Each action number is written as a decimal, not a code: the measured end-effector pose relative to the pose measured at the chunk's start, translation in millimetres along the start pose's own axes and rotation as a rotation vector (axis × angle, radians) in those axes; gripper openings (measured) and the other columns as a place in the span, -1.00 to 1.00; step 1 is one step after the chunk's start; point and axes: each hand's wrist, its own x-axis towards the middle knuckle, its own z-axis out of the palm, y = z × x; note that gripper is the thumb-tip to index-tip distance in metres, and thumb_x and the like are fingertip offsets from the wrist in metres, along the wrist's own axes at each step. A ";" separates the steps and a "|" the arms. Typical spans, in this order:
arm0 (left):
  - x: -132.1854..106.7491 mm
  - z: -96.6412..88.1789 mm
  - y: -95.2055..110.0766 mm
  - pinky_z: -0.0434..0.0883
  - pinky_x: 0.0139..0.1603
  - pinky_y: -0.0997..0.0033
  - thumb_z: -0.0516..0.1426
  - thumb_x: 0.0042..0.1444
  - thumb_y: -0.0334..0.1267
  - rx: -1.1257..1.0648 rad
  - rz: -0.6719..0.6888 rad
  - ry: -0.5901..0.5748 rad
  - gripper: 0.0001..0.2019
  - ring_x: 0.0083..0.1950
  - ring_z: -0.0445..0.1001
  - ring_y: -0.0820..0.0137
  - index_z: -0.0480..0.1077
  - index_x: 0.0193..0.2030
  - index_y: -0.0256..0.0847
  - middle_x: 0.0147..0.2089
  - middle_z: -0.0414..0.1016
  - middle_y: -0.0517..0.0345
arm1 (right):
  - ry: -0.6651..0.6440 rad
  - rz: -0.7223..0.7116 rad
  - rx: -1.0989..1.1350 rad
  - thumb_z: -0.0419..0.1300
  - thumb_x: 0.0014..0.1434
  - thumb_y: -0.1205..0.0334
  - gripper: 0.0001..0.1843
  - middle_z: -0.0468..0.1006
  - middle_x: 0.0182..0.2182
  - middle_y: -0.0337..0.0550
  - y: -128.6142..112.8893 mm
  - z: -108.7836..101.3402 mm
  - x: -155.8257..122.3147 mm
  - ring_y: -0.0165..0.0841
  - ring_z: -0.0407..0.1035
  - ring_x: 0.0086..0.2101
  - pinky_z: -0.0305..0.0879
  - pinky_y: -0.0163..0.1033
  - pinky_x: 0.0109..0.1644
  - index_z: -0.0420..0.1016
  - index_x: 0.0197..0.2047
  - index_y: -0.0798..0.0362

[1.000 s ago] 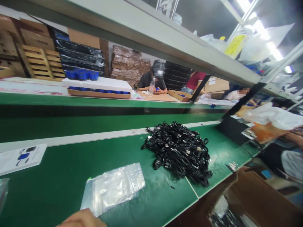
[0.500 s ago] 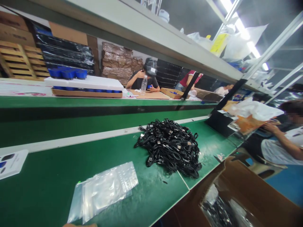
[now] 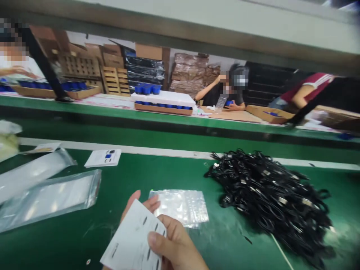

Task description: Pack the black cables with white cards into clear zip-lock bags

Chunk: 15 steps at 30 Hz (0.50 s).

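My right hand (image 3: 171,243) is at the bottom middle, closed on a white printed card (image 3: 132,240), thumb on its face and fingers behind it. Just beyond the card a small clear zip bag (image 3: 182,204) lies flat on the green belt (image 3: 157,172). A big tangled heap of black cables (image 3: 275,195) sits on the belt to the right. My left hand is out of view.
Long clear plastic bags (image 3: 47,195) and a white leaflet (image 3: 102,157) lie on the left. Across the line, people sit at a bench with cardboard trays of blue parts (image 3: 163,105). A grey shelf (image 3: 197,22) runs overhead. Pallets and boxes are stacked behind.
The view has swung left and down. My hand has come up from the bottom edge and now holds a white card. The cable heap sits further right in the view.
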 end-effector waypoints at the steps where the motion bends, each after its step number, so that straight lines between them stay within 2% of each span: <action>1: -3.3 8.5 -3.5 0.38 0.07 0.07 0.34 -0.16 0.05 -0.019 -0.002 0.018 -0.26 0.15 0.38 0.00 0.22 0.20 0.15 -0.01 0.55 0.11 | -0.021 0.000 0.033 0.49 -0.17 0.07 -0.53 0.46 -0.52 -0.28 2.0 1.0 -0.9 -0.54 0.33 -0.54 0.21 -0.45 -0.43 0.38 -0.32 0.13; 3: -9.6 22.8 -8.3 0.45 -0.05 0.08 0.37 -0.23 0.05 -0.042 -0.046 0.046 -0.10 0.09 0.43 -0.04 0.10 0.28 0.17 0.01 0.53 0.08 | -0.042 0.006 0.019 0.48 -0.15 0.04 -0.47 0.43 -0.47 -0.32 4.4 -1.7 -3.1 -0.56 0.31 -0.52 0.18 -0.47 -0.44 0.39 -0.19 0.08; 4: -12.1 27.4 -8.6 0.46 -0.10 0.10 0.37 -0.22 0.04 -0.068 -0.084 0.064 -0.08 0.05 0.46 -0.02 0.05 0.30 0.19 0.02 0.53 0.07 | -0.052 0.004 -0.062 0.45 -0.11 -0.01 -0.47 0.43 -0.45 -0.31 2.8 -5.4 -5.3 -0.54 0.31 -0.52 0.18 -0.46 -0.45 0.38 -0.15 0.05; 5: -13.9 30.0 -7.4 0.47 -0.12 0.13 0.36 -0.18 0.03 -0.106 -0.111 0.083 -0.08 0.01 0.49 0.02 0.03 0.31 0.20 0.00 0.53 0.08 | -0.054 -0.009 -0.207 0.39 -0.05 -0.07 -0.49 0.44 -0.43 -0.29 -1.2 -10.4 -8.4 -0.51 0.33 -0.50 0.20 -0.44 -0.45 0.39 -0.13 0.04; 7: -14.3 29.9 -2.1 0.48 -0.13 0.20 0.33 -0.10 -0.01 -0.186 -0.124 0.101 -0.15 -0.09 0.53 0.14 0.03 0.32 0.17 -0.12 0.57 0.10 | -0.001 -0.110 -0.641 0.30 0.03 -0.15 -0.51 0.51 -0.33 -0.16 -15.4 -22.0 -17.3 -0.37 0.42 -0.38 0.33 -0.32 -0.34 0.44 -0.13 0.05; 8: -13.0 27.9 0.7 0.48 -0.12 0.23 0.31 -0.06 -0.04 -0.208 -0.115 0.094 -0.18 -0.15 0.54 0.20 0.05 0.32 0.12 -0.18 0.57 0.11 | 0.067 -0.209 -0.897 0.31 0.03 -0.13 -0.49 0.52 -0.24 -0.10 -24.1 -27.2 -22.2 -0.27 0.44 -0.27 0.37 -0.24 -0.22 0.44 -0.07 0.04; 9: -11.1 25.1 2.8 0.48 -0.11 0.25 0.31 -0.04 -0.07 -0.209 -0.107 0.073 -0.20 -0.20 0.54 0.25 0.08 0.33 0.07 -0.22 0.58 0.13 | 0.131 -0.347 -1.125 0.35 -0.01 -0.08 -0.39 0.50 -0.08 -0.05 -32.2 -31.1 -26.4 -0.17 0.42 -0.12 0.37 -0.15 -0.07 0.37 0.06 -0.02; 10: -8.7 22.0 3.5 0.48 -0.10 0.25 0.31 -0.04 -0.11 -0.192 -0.120 0.037 -0.21 -0.22 0.55 0.27 0.09 0.32 0.05 -0.23 0.58 0.14 | 0.117 -0.493 -1.328 0.38 -0.02 -0.02 -0.26 0.42 0.07 -0.02 -38.8 -33.4 -29.5 -0.10 0.35 0.02 0.33 -0.09 0.05 0.25 0.19 -0.07; 12: -3.3 16.2 -0.3 0.48 -0.05 0.19 0.31 -0.02 -0.14 -0.147 -0.199 -0.047 -0.24 -0.18 0.56 0.22 0.12 0.32 0.06 -0.16 0.59 0.13 | -0.052 -0.784 -1.651 0.32 0.10 0.15 -0.14 0.29 0.22 0.01 -45.1 -32.1 -31.0 -0.07 0.18 0.19 0.21 0.01 0.20 -0.04 0.34 -0.13; 13: -0.6 13.7 -4.5 0.46 0.00 0.15 0.30 -0.02 -0.13 -0.132 -0.242 -0.083 -0.26 -0.11 0.55 0.16 0.15 0.31 0.06 -0.12 0.59 0.13 | -0.147 -0.900 -1.772 0.25 0.18 0.22 -0.17 0.27 0.23 0.04 -44.8 -29.0 -29.4 -0.08 0.11 0.23 0.15 0.06 0.24 -0.14 0.37 -0.12; 15: 4.9 9.2 -15.7 0.42 0.09 0.13 0.29 0.00 -0.13 -0.113 -0.301 -0.125 -0.31 0.05 0.49 0.07 0.19 0.29 0.08 -0.07 0.59 0.15 | -0.251 -1.026 -1.964 0.11 0.29 0.30 -0.29 0.28 0.23 0.13 -39.7 -21.1 -23.3 -0.09 0.01 0.27 0.02 0.19 0.28 -0.19 0.37 -0.04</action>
